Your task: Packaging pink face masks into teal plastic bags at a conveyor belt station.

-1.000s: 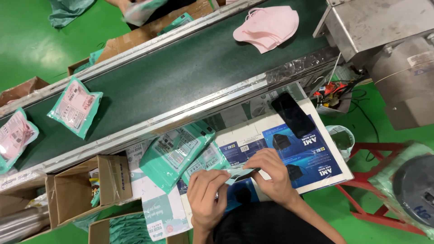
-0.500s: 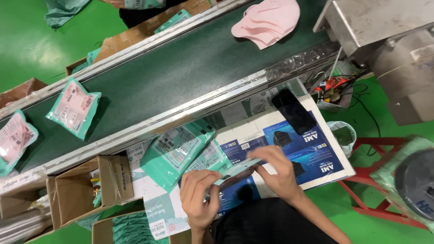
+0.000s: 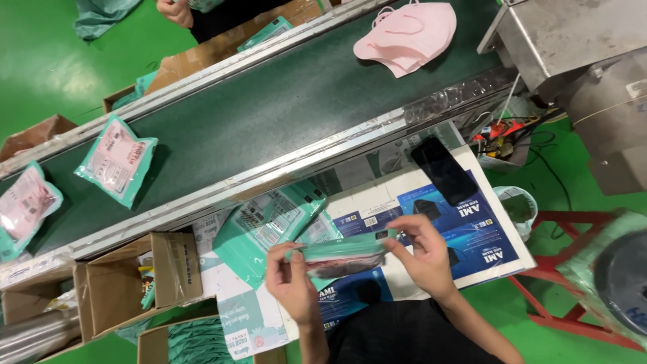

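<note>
A filled teal plastic pouch [image 3: 340, 253] is held edge-on between my hands above the printed white-and-blue cardboard sheet [image 3: 404, 202]. My left hand [image 3: 291, 276] grips its left end. Its right end is pinched by my right hand [image 3: 424, 255]. Empty teal pouches [image 3: 266, 222] lie in a loose stack just beyond my left hand. A black phone [image 3: 443, 170] rests on the sheet past my right hand. A pile of pink face masks [image 3: 408, 35] sits on the dark green conveyor belt [image 3: 269, 114].
Two sealed pouches with pink masks [image 3: 116, 160] [image 3: 23, 205] lie on the belt at left. Open cardboard boxes [image 3: 138, 276] stand at lower left. A metal machine [image 3: 579, 61] and a red stand [image 3: 573, 269] are at right. Another person's hand [image 3: 174, 10] shows at the top.
The pouch has turned from a small flat piece near my fingers to a full pouch stretched edge-on between both hands. My hands moved apart.
</note>
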